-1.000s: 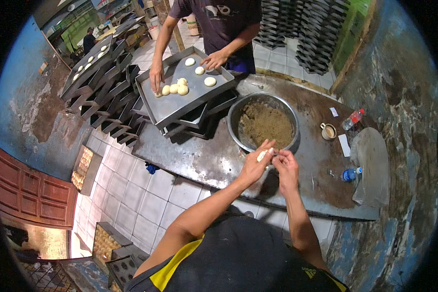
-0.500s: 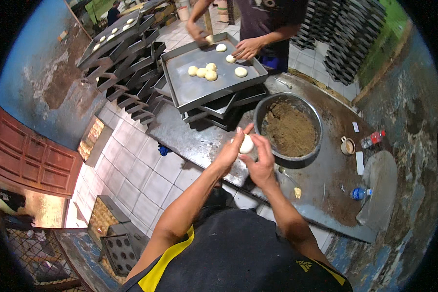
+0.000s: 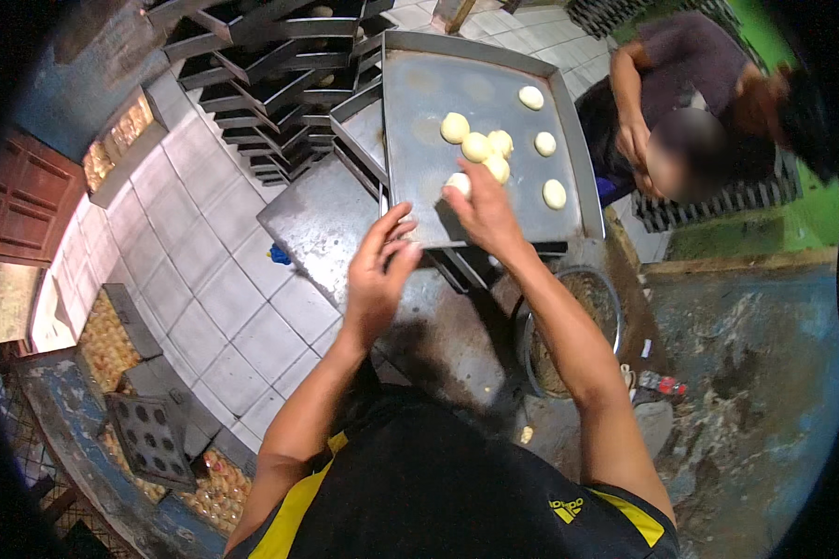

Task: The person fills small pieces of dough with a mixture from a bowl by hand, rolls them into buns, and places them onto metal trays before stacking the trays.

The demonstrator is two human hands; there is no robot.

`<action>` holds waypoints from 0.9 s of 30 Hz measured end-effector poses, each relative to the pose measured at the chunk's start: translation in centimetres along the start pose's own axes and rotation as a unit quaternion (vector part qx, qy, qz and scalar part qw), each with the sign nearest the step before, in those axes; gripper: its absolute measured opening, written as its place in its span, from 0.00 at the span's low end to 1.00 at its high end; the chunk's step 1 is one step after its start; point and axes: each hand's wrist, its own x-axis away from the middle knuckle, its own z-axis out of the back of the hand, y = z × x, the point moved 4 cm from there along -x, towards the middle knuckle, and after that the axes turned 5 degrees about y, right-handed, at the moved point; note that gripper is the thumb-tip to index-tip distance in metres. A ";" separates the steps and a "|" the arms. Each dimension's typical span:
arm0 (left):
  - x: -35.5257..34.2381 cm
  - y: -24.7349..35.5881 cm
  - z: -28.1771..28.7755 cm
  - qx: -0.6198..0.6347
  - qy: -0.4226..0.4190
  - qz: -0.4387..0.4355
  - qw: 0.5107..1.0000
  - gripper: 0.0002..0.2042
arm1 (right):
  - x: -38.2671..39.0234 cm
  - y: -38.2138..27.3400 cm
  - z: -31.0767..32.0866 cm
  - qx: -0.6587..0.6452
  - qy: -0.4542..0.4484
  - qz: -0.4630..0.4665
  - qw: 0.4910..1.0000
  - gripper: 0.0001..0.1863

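Observation:
My right hand [image 3: 483, 210] reaches over a grey metal baking tray [image 3: 429, 88], its thumb and fingers around a white dough ball [image 3: 457, 184] low over the tray's near side or touching it; I cannot tell which. Just beyond it, a cluster of yellowish dough balls [image 3: 476, 146] sits in the middle of the tray. Whiter dough pieces [image 3: 545, 143] form a row along the right side. My left hand [image 3: 379, 279] hovers outside the tray's near left corner, empty, its fingers spread and slightly curled.
A metal bowl of brown filling [image 3: 552, 359] stands on the table [image 3: 312, 228], partly behind my right forearm. Crisscrossed trays [image 3: 280, 70] are stacked at the far left. A co-worker [image 3: 685, 74] leans in at the right. A bottle with a red cap [image 3: 664, 384] lies beyond the bowl.
My hands have moved from beside the bowl to the tray; the left has come off the dough ball, now in the right. The view has shifted. The co-worker's hands have left the tray.

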 end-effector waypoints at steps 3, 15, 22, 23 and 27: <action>-1.9 -0.4 6.1 -0.092 0.056 -0.029 0.994 0.18 | -3.1 1.0 -5.4 0.102 -0.257 0.130 0.952 0.26; -6.5 -0.5 8.6 -0.195 0.056 -0.052 0.978 0.15 | -8.8 3.6 -6.4 -0.245 -0.417 -0.181 0.856 0.29; -6.7 1.8 4.3 -0.114 0.024 -0.058 0.991 0.09 | -12.0 8.8 -5.9 0.189 -0.110 0.033 0.975 0.16; -6.2 2.1 3.7 -0.109 0.002 -0.047 0.993 0.08 | -11.6 7.4 -5.2 0.202 -0.137 0.025 0.970 0.16; -3.3 0.6 0.0 -0.043 0.065 -0.095 0.992 0.20 | -5.8 -3.4 2.2 0.034 0.070 0.010 0.997 0.16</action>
